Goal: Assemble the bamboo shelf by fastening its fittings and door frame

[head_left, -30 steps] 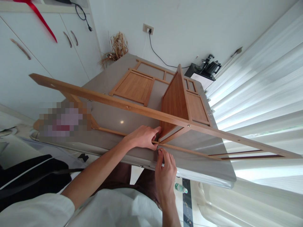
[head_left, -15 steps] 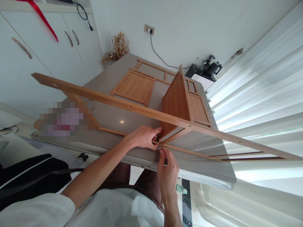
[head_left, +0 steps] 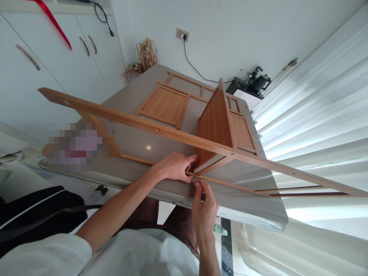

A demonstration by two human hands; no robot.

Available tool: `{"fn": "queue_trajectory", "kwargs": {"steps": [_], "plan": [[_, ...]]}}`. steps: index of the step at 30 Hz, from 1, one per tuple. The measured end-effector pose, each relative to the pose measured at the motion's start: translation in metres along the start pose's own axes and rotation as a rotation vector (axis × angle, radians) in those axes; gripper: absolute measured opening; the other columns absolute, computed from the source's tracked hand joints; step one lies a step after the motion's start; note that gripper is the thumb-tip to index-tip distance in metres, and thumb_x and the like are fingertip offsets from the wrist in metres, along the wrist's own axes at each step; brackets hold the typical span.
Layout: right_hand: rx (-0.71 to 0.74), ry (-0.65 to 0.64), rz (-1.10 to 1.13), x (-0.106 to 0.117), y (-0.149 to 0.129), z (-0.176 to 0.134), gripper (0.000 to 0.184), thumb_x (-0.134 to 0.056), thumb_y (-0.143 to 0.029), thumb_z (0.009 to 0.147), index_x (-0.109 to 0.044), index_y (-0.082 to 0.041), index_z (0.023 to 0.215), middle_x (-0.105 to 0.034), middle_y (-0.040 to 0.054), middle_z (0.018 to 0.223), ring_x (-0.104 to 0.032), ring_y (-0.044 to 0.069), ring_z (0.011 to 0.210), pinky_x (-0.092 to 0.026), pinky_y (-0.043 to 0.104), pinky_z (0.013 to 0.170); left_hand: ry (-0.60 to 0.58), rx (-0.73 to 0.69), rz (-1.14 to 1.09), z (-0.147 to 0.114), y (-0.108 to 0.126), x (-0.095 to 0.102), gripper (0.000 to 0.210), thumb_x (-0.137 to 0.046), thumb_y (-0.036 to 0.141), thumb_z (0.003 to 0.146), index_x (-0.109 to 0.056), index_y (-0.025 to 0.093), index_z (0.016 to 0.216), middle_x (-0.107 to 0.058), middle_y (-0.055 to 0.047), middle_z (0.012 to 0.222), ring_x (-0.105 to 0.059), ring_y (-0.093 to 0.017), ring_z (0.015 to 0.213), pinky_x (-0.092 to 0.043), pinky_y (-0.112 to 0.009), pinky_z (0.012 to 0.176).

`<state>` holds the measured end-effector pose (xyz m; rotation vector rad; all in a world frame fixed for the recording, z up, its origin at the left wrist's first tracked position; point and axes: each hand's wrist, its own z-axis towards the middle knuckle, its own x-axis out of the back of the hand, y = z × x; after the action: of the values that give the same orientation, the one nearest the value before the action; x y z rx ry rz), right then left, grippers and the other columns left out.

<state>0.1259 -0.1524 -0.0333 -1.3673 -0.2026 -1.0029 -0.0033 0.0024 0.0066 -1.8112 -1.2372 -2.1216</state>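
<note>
A wooden frame [head_left: 172,134] stands on its edge along the near side of the table, with a wooden panel [head_left: 212,122] joined upright to it. My left hand [head_left: 178,166] grips the frame's lower rail where the panel meets it, thumb and fingers on either side. Just to the right, my right hand [head_left: 204,205] is pinched on a small, thin, bent metal piece that looks like a hex key [head_left: 193,179]. Its tip is against the outer side of the rail beside my left fingertips. Where it enters the wood is too small to make out.
Behind the frame, another wooden panel section [head_left: 163,103] lies flat on the grey table [head_left: 129,134]. A kettle [head_left: 262,82] stands on a small cabinet at the back right. White curtains [head_left: 324,115] hang on the right, and a bottle [head_left: 220,229] is on the floor.
The metal piece in my right fingers has turned slightly and my right hand has shifted a little. My left hand and the wooden frame stay put.
</note>
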Motion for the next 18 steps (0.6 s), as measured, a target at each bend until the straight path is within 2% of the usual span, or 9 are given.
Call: {"fn": "queue_trajectory", "kwargs": {"steps": [7,12,18], "plan": [[-0.073,0.006,0.007,0.0001,-0.0001,-0.0008,0.034,-0.046,-0.047,0.101,-0.07,-0.023,0.106,-0.075,0.0046,0.101,-0.069,0.02,0.091,-0.05,0.027,0.07,-0.006,0.002,-0.009,-0.0001,0.0006,0.0007,0.037,-0.071,0.043,0.073,-0.051,0.027,0.099,-0.073,0.005,0.079,-0.07,-0.021,0.071,-0.037,-0.031,0.058],[-0.109,0.013,0.033,-0.0002,-0.0013,0.0011,0.037,-0.046,-0.049,0.099,-0.07,-0.021,0.105,-0.075,0.0064,0.1,-0.07,0.019,0.089,-0.047,0.024,0.056,-0.017,0.014,0.004,0.0004,0.0006,0.0009,0.037,-0.071,0.043,0.073,-0.053,0.026,0.101,-0.073,0.005,0.079,-0.071,-0.021,0.072,-0.038,-0.031,0.059],[-0.088,0.021,0.031,-0.0012,-0.0001,0.0004,0.035,-0.046,-0.048,0.1,-0.069,-0.021,0.104,-0.075,0.0056,0.098,-0.07,0.02,0.089,-0.05,0.026,0.065,-0.001,0.004,0.007,0.0,-0.0003,-0.0002,0.039,-0.072,0.046,0.072,-0.052,0.027,0.099,-0.072,0.005,0.079,-0.07,-0.021,0.07,-0.038,-0.031,0.058]]}}
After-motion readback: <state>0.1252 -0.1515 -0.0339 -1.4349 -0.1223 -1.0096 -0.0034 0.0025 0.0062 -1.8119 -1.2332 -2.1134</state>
